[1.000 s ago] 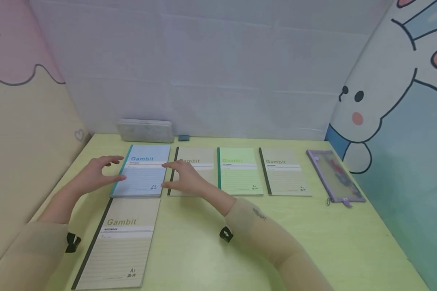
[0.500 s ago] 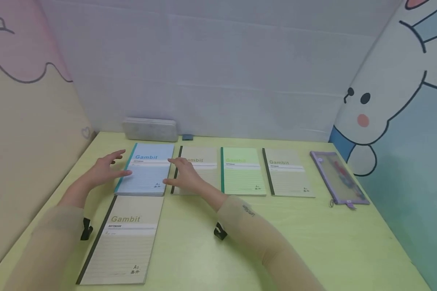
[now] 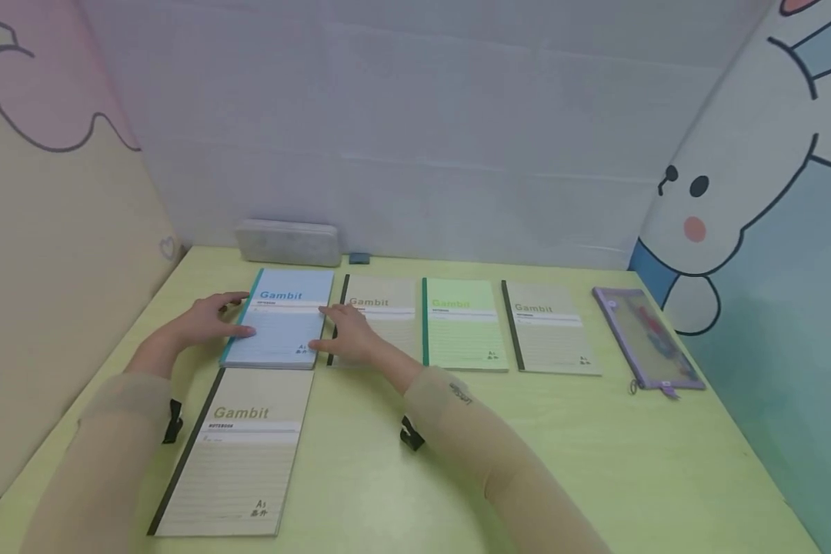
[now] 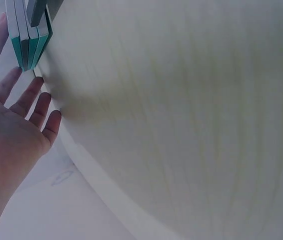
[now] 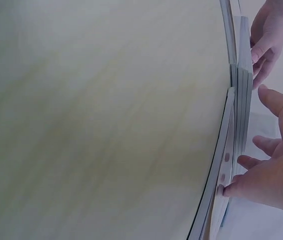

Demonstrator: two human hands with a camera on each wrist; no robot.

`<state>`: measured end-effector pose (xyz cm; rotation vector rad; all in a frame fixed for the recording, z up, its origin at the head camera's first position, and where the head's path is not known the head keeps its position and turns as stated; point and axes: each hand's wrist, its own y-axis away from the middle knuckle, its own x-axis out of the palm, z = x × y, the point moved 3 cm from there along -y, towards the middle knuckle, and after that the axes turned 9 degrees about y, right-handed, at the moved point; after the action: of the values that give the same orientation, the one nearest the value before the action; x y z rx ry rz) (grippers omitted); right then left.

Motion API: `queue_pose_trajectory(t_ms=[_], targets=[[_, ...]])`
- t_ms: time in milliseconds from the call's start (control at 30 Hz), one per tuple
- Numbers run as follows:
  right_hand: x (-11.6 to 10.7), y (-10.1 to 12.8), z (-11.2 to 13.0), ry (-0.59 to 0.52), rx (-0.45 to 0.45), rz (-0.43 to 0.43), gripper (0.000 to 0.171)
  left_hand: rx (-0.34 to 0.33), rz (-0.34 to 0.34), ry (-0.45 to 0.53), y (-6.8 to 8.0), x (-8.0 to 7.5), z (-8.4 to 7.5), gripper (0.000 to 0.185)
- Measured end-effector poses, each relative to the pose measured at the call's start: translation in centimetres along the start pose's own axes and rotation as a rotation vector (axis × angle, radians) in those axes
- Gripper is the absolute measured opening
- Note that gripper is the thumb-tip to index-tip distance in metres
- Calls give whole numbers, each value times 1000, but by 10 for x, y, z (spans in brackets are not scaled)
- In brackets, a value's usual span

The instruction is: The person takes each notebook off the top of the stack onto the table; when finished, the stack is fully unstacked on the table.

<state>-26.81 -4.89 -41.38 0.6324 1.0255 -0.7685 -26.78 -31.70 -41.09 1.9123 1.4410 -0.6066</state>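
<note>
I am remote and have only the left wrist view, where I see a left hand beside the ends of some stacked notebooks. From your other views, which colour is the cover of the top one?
Observer: The head view shows that the top notebook has a light blue cover.
Operator: Thank you, this I could not know. And where is the right hand? It does not appear in my picture.
Observer: It is across the stack from the left hand, with its fingertips at the right edge of the blue cover.
</note>
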Motion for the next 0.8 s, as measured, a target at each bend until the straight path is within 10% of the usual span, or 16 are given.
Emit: queue_pose_trajectory(t_ms=[800], targets=[[0,0,9,154,-39,-21,72,-68,41,57,6,-8,-4,96]])
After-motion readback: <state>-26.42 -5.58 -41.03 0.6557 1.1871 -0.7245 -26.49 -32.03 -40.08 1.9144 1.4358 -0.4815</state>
